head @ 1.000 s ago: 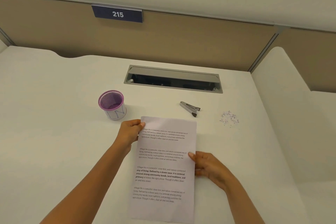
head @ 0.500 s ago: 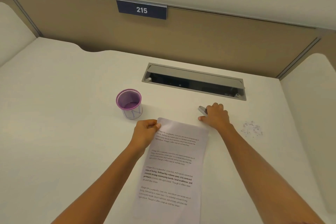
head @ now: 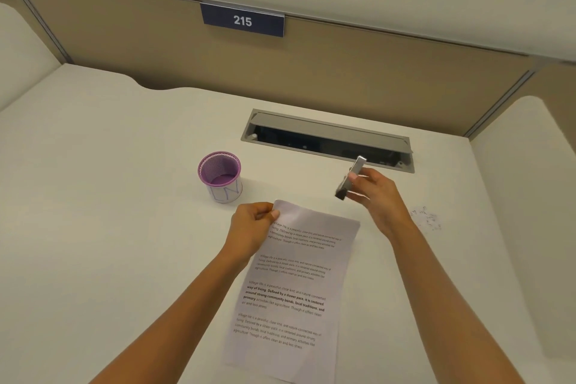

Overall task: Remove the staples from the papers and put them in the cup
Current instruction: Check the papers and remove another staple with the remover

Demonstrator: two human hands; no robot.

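Printed papers (head: pixel 296 284) lie on the white desk in front of me. My left hand (head: pixel 252 227) pinches their top left corner, which curls up slightly; the staple there is hidden by my fingers. My right hand (head: pixel 375 196) holds a grey metal staple remover (head: pixel 350 178) lifted above the desk, just right of the papers' top edge. A purple mesh cup (head: pixel 220 174) with a white band stands upright to the left of the papers, a little beyond my left hand.
A small scatter of loose staples (head: pixel 427 220) lies on the desk to the right of my right hand. A grey cable slot (head: pixel 327 134) with an open flap sits behind. A beige partition with a sign reading 215 (head: pixel 242 20) closes the back.
My right hand left the papers' right edge, reached to the staple remover on the desk and has lifted it. My left hand kept hold of the corner.
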